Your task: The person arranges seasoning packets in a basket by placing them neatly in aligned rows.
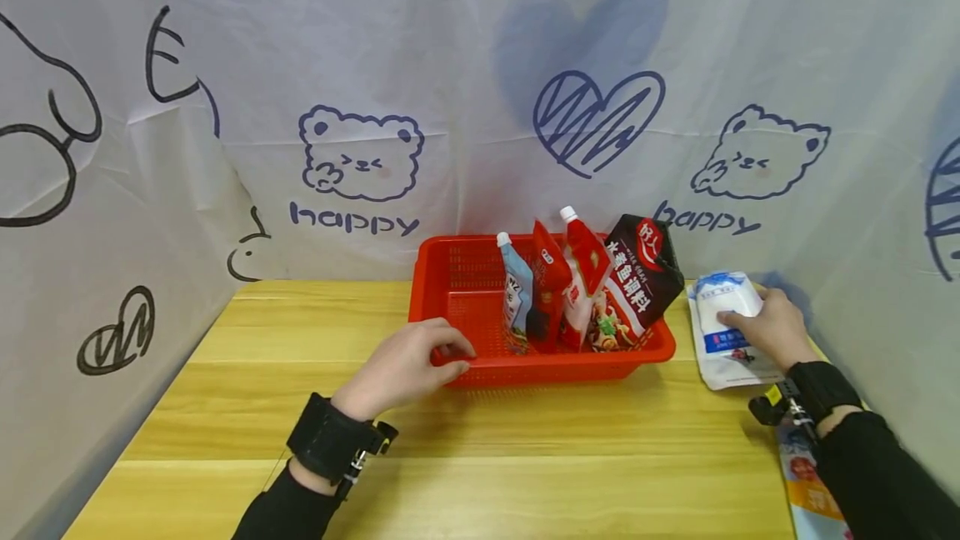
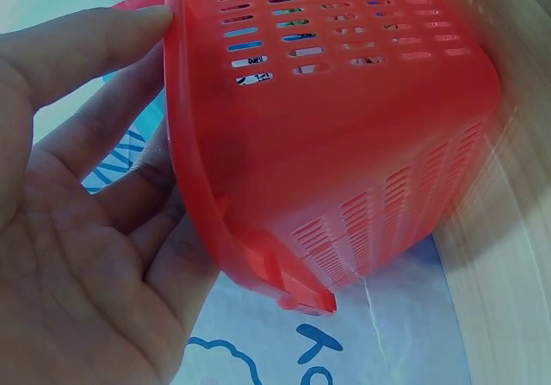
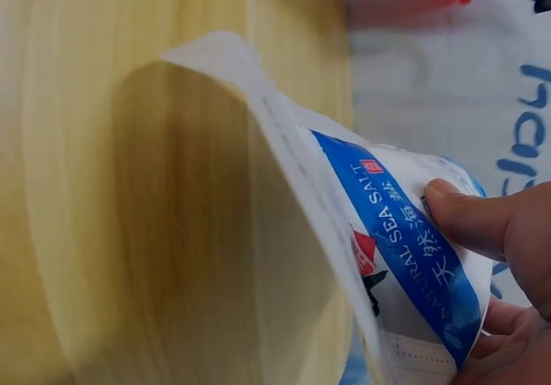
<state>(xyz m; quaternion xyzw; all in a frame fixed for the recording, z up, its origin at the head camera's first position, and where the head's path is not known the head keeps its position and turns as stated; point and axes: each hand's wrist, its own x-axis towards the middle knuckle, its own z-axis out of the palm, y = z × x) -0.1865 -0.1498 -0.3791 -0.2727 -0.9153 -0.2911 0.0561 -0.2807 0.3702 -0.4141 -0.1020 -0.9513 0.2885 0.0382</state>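
Note:
My left hand [image 1: 405,361] pinches the near left rim of a red plastic basket [image 1: 540,375]. In the left wrist view its thumb lies on the basket's rim [image 2: 178,83], with the fingers behind it. At the far right, my right hand [image 1: 776,327] grips a white and blue bag of sea salt [image 1: 723,307]. The right wrist view shows the thumb on the front of the salt bag [image 3: 396,221] and fingers behind; a shadow falls on the table beside it. Inside the basket lean a light-blue capped pouch [image 1: 517,294], a red packet [image 1: 550,277], a red-and-white capped pouch [image 1: 585,261] and a black seasoning packet [image 1: 637,277].
The basket stands at the back of a wooden table [image 1: 525,457], against a white cloth [image 1: 480,90] with blue drawings. Under my right forearm, at the table's right edge, lies an orange and light-blue packet [image 1: 810,494], partly hidden by the sleeve.

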